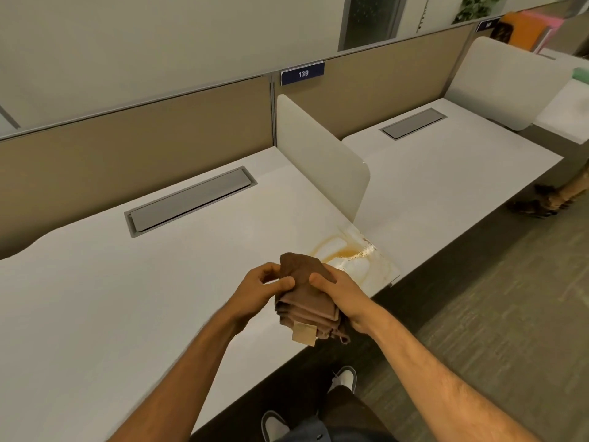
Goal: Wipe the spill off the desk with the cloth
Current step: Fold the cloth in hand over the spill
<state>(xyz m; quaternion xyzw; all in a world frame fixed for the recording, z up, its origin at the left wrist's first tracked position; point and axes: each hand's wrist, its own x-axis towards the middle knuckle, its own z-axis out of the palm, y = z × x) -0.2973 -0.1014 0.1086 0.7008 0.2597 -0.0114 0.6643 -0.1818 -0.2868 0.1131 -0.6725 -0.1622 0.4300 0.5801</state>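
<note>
A folded brown cloth (306, 301) with a tan label at its lower end is held above the white desk (127, 298), near the front edge. My left hand (264, 287) pinches its left side with thumb and fingers. My right hand (338, 293) grips its right side, thumb on top. An orange-brown spill (347, 252) with a pale ring and foamy specks lies on the desk's front right corner, just beyond and to the right of the cloth, beside the divider's foot.
A white rounded divider (322, 154) stands at the desk's right edge, with a second desk (446, 167) past it. A grey cable hatch (191, 202) sits at the back. Tan partition behind. Another person's sandalled feet (541, 202) stand at right. My shoes are below.
</note>
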